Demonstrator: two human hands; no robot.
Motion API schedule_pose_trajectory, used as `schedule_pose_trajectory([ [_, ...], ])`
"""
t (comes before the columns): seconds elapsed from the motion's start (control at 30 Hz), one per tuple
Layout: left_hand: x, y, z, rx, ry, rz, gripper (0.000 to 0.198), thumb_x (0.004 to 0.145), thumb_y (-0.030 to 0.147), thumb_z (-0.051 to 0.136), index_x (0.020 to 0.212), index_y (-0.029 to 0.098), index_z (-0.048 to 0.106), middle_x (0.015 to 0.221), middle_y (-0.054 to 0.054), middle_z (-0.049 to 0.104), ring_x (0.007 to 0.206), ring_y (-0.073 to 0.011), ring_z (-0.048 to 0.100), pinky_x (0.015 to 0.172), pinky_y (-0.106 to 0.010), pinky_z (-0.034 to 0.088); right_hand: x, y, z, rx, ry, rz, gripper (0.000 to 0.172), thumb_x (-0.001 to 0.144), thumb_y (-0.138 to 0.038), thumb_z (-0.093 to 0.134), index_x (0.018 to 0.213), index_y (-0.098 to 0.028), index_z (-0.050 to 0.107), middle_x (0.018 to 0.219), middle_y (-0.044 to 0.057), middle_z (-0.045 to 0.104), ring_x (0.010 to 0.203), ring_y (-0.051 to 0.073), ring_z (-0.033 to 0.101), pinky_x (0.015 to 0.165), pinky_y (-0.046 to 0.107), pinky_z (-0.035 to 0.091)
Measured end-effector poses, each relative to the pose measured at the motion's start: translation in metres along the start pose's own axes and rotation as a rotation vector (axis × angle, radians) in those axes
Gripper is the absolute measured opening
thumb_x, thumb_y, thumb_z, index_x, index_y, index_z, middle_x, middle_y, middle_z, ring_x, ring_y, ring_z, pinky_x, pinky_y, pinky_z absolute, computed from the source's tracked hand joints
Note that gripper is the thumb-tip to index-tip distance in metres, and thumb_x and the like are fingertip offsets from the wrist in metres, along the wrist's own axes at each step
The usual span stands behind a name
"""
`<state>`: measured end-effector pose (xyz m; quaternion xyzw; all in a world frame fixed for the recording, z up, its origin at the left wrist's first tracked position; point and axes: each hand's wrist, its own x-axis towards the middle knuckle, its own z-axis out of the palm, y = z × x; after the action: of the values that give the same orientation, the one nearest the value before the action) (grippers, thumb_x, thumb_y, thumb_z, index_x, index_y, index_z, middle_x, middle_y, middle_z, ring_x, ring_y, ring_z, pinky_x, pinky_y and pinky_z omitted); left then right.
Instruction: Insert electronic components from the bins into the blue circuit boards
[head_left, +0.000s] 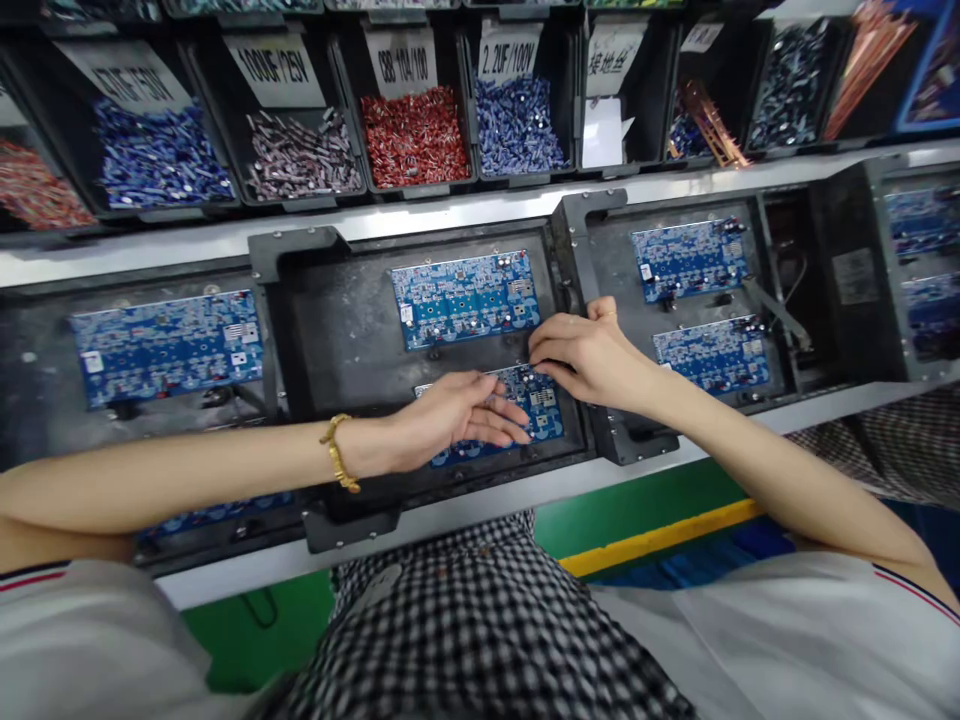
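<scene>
Right hand [574, 350]: fingertips drawn together at the upper right end of the lower circuit board [546, 402]; whether they pinch a small part cannot be told. Left hand [450, 420]: fingers loosely apart and half-curled, lying over the middle of the same board and hiding much of it; contact with the surface is unclear. The board lies toward 8 o'clock from the right hand, its long axis running from just below 9 o'clock to just above 3 o'clock. The left hand is the nearer to its middle, the right hand to its upper right corner. At 10 o'clock from the right hand, the upper circuit board [465, 300] lies apart from the lower one, nearly parallel; both rest in a black tray [322, 340]. At 3 o'clock stands a neighbouring tray with a further pair of boards [690, 262]. Outermost, toward 11 o'clock, are red components [414, 138] and blue components [519, 125] in separate bins.
</scene>
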<state>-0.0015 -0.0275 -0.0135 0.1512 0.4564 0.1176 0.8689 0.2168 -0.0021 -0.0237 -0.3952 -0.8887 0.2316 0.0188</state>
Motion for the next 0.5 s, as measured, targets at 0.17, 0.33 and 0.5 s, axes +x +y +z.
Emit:
schedule_pose_trajectory([
  [0.17,0.001,-0.008,-0.001,0.047,0.003,0.045,0.023,0.089,0.030,0.058,0.080,0.008,0.062,0.091,-0.014,0.070,0.069,-0.0134,0.066,0.061,-0.020,0.050,0.000,-0.002,0.004,-0.027,0.023,-0.032,0.023,0.088,-0.015,0.042,0.083,-0.017,0.064,0.096,0.004,0.070,0.091,0.020,0.059,0.075,0.036,0.018],
  [0.33,0.006,0.000,-0.004,0.025,0.126,0.147,0.021,0.081,0.027,0.069,0.087,0.008,0.072,0.071,-0.004,0.061,0.051,-0.0027,0.045,0.047,-0.014,0.033,0.000,-0.002,0.002,-0.069,0.016,-0.056,0.025,0.091,-0.016,0.040,0.084,-0.017,0.064,0.096,0.003,0.070,0.093,0.021,0.059,0.074,0.036,0.018],
  [0.5,0.006,0.005,-0.004,-0.056,0.107,0.114,0.021,0.081,0.014,0.065,0.099,0.007,0.072,0.072,-0.003,0.055,0.059,-0.0038,0.044,0.055,-0.016,0.035,0.000,0.001,0.000,-0.068,-0.022,-0.099,0.030,0.093,-0.014,0.036,0.084,-0.019,0.064,0.097,0.001,0.071,0.097,0.020,0.057,0.075,0.036,0.017],
])
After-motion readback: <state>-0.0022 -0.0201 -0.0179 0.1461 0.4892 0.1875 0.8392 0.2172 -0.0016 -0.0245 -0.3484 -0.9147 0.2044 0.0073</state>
